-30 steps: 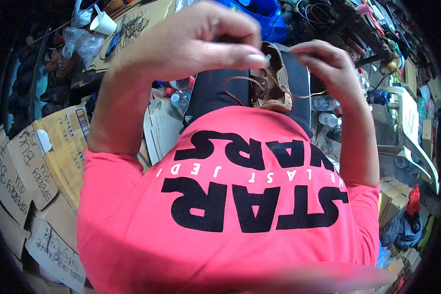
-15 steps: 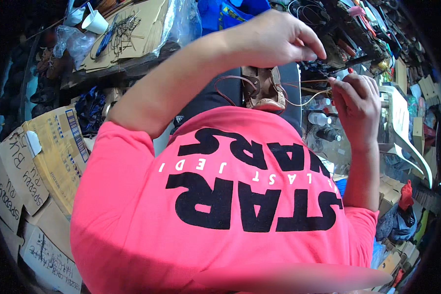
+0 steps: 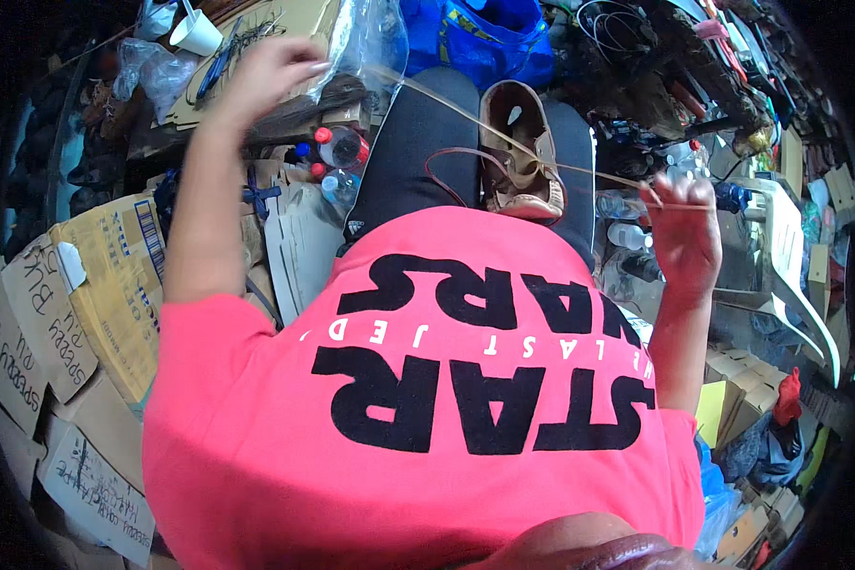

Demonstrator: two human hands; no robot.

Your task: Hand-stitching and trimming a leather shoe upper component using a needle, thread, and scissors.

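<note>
Brown shoe (image 3: 522, 152) resting on the lap, with a pale thread (image 3: 465, 116) running from it to both sides: left hand (image 3: 266, 81) and right hand (image 3: 684, 233) apparently pinch its ends; even, opposed tension would seat the stitch without tearing.

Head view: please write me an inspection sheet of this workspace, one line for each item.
Surface: the person's lap in dark trousers; no table seen.
Job's things: brown shoe on the lap; pale thread drawn taut through it.
Clutter: plastic bottles, cardboard sheets, white cup.
Grips: left hand raised, pinching one thread end; right hand pinching the other.
Cables: thin wire loops at top, blurred.
Surroundings: blue bag, white plastic chair.
</note>
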